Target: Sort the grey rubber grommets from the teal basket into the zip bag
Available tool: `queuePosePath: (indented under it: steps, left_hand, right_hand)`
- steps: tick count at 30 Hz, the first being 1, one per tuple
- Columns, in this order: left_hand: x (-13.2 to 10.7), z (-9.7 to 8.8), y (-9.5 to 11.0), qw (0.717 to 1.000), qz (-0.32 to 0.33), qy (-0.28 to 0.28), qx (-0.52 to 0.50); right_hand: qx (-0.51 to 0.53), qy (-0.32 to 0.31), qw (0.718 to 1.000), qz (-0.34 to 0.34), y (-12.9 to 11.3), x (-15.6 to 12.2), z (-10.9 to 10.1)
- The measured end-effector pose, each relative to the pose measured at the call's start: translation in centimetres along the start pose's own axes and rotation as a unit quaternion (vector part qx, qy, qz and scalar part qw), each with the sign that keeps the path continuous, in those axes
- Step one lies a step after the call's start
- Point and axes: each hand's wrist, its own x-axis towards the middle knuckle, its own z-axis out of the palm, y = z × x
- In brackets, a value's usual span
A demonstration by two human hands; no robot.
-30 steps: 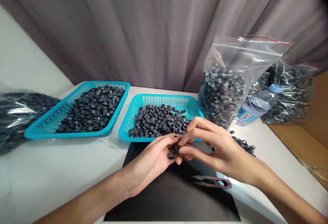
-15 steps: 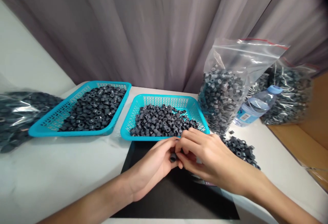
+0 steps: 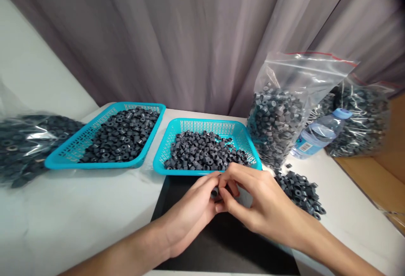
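My left hand [image 3: 196,206] is closed around a small dark grey plastic piece [image 3: 214,192], whose round end shows between the fingers. My right hand [image 3: 253,196] meets it, with thumb and forefinger pinched together at the piece; whatever those fingertips hold is hidden. Both hands are above a black mat [image 3: 202,242]. Just beyond them stands a turquoise basket [image 3: 158,168], part filled with short dark grey plastic rings [image 3: 202,149]. Beside my right wrist lies a loose pile of similar rings [image 3: 300,194] on the white table.
A second turquoise basket [image 3: 95,165] of rings stands at the left, beside a clear bag of dark pieces [image 3: 34,141]. At the right are an upright zip bag of grey pieces [image 3: 275,120], a water bottle [image 3: 319,135], another full bag [image 3: 363,120] and a cardboard box [image 3: 392,137].
The view has shifted slightly. My right thumb and forefinger have come together at the left fingertips. A pale, pinkish item seen under my right hand before is no longer visible.
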Motion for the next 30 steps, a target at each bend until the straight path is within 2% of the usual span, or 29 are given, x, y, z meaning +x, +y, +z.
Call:
queuePosePath:
  steps: [4,8,12,17,22,27,30]
  left_hand:
    - [-0.5,0.1,-0.5,0.998,-0.010,0.049,0.039]
    - [-0.7,0.1,-0.5,0.996,-0.027,0.072,0.050]
    - [-0.4,0.0,-0.4,0.998,-0.030,0.047,0.012]
    - [0.0,-0.3,0.2,0.999,-0.024,-0.031,-0.009]
    - [0.0,-0.3,0.6,0.999,-0.034,-0.018,0.014]
    - [0.4,-1.2,0.6,0.997,-0.073,-0.017,0.026]
    - [1.0,-1.7,1.3,0.991,-0.128,-0.014,0.048]
  right_hand:
    - [-0.040,0.025,0.999,0.008,-0.9,-0.7,0.8]
    - [-0.003,0.026,0.998,0.049,-1.1,-0.8,1.0]
    - [0.022,-0.003,0.997,0.079,-1.1,-0.7,0.5]
    - [0.035,-0.015,0.995,0.089,-1.4,-0.8,-0.3]
    - [0.083,-0.013,0.990,0.110,-1.7,-0.8,-0.6]
    - [0.095,0.037,0.988,0.120,-0.9,-0.3,-2.5]
    - [0.097,0.130,0.983,0.087,-0.3,-0.1,-4.8]
